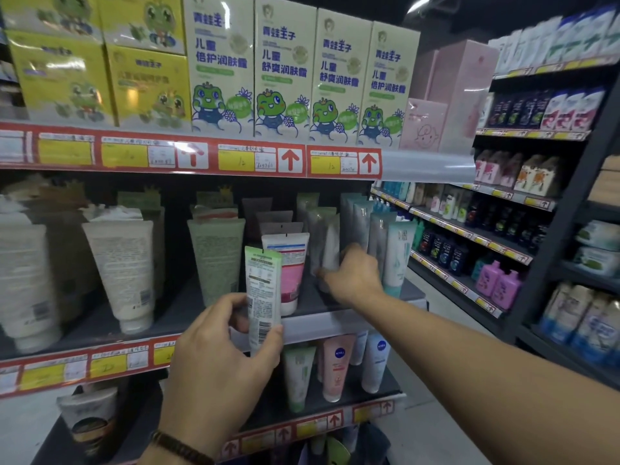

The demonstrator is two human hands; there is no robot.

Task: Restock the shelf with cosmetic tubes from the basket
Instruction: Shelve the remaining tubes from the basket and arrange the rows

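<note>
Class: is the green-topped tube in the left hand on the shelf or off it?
Off. The left hand grips the green-topped tube, whose lower end hangs below the shelf edge.

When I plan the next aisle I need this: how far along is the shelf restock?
Done: rows of tubes already stand on the middle shelf. In hand: the left hand holds a green tube before the shelf edge, while the right hand grips a grey tube in its row. Left: placing the green tube; the basket is out of clear view, so the remainder is unknown.
</note>
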